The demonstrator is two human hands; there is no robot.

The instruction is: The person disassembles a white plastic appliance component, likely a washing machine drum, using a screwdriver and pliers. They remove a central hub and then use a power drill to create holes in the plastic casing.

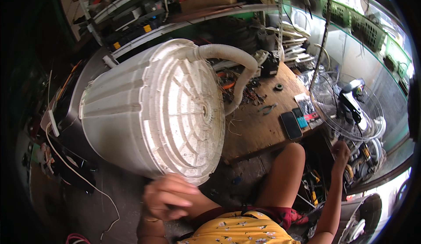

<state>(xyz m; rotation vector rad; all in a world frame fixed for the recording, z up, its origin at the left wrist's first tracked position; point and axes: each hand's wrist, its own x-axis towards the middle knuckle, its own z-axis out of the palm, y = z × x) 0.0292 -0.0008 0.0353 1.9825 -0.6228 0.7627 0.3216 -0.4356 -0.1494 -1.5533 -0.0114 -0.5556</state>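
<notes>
A large white plastic washing-machine tub [118, 117] lies tilted on its side in front of me, its ribbed round base [193, 108] facing right. A corrugated grey-white drain hose [237, 54] curves from its upper edge down to the wooden table. At the lower rim of the base is my left hand [169, 195], its fingers loosely bent and apart; no held thing shows, and contact with the tub is unclear. Off to the right, beside a fan with a wire guard [351, 106], my right hand [341, 151] is closed; whatever it grips is hidden.
On the wooden table [252, 134] lie a dark phone [291, 125], pliers [266, 109], a black ring [278, 87] and small scattered parts. Shelves [210, 11] with boxes stand behind. Tools [315, 195] sit low on the right. A white cord [87, 180] trails across the left.
</notes>
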